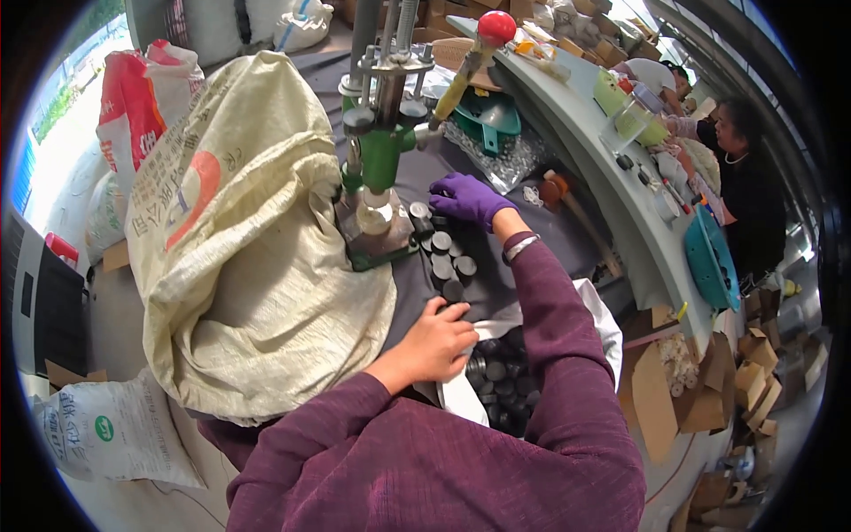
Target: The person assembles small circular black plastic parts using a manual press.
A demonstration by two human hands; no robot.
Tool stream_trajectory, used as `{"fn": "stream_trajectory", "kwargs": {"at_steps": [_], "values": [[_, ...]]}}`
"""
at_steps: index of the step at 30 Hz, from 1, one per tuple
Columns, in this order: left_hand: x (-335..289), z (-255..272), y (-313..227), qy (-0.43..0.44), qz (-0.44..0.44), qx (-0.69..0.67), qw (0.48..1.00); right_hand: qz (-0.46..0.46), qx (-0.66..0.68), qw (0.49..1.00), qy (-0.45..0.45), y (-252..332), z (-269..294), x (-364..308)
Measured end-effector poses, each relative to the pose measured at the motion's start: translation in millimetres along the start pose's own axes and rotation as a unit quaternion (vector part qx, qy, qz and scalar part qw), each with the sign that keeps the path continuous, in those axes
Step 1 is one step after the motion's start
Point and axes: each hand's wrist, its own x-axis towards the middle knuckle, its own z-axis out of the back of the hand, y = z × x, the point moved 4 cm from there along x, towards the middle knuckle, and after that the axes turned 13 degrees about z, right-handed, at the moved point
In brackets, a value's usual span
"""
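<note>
Small black round caps [441, 241] lie in a loose cluster on the dark cloth, just right of a green hand press [378, 158] with a metal base. My right hand [470, 199], in a purple glove, is at the far end of the cluster with its fingers bent together. Something dark shows at its fingertips, too hidden to name. Bare and loosely curved, my left hand [436, 341] is at the near end, its fingertips by a black cap [452, 291] and its fingers a little apart. Below it, a white sack [458, 396] full of black caps opens between my forearms.
A large cream woven sack [257, 301] is heaped left of the press. The press lever with a red knob [496, 28] juts right. Beyond are a green scoop [489, 120], a hammer [581, 208] and a long grey table [612, 177] where other people sit. Cardboard boxes [653, 399] stand right.
</note>
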Motion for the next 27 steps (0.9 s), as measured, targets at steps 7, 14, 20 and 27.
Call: {"fn": "stream_trajectory", "kwargs": {"at_steps": [7,14,20,27], "values": [[-2.5,-2.8,-0.8,-0.046,-0.014,-0.019,0.999,-0.027,0.027,0.998,-0.055,49.2,-2.4,-76.9],[-3.6,-3.5,-1.7,-0.038,-0.004,-0.004,0.999,-0.094,-0.040,0.991,-0.092,96.1,-11.5,-104.7],[-3.0,-4.8,-3.7,-0.044,0.000,-0.005,0.999,-0.123,-0.062,0.982,-0.125,108.1,-19.1,-138.3],[-3.8,-2.2,-0.7,0.001,0.021,0.009,1.000,-0.223,-0.064,0.962,0.145,159.1,-1.5,-226.1]]}}
